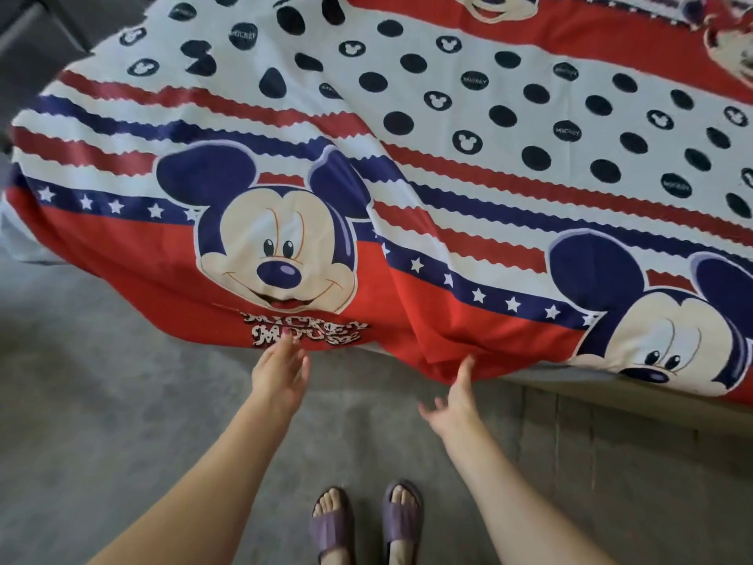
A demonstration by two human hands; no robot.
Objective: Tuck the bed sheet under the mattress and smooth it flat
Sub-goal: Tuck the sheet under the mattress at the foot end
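Both hands reach for the hanging hem with fingers spread, neither one closed on cloth: the left hand [280, 371] has its fingertips just touching the red border under the printed lettering, and the right hand [456, 395] is open too, its raised finger brushing the bunched fold of the hem while the other fingers splay free below. The bed sheet [366, 165], patterned with a cartoon mouse, dots, stripes and stars, lies spread over the bed and drapes over its near side, its red edge hanging loose above the floor. A long ridge runs diagonally across the sheet from the dotted field down to the fold near the right hand, and the cloth billows rather than lying flat. By my reading the task is at an early stage: the sheet is laid out, but this side is not tucked and the top is not smoothed. At the right a strip of the grey mattress edge [570, 375] shows beneath the hem, with the bed base [635, 426] under it. The grey floor [102, 381] lies below, where the person's feet stand in purple slippers [366, 519].
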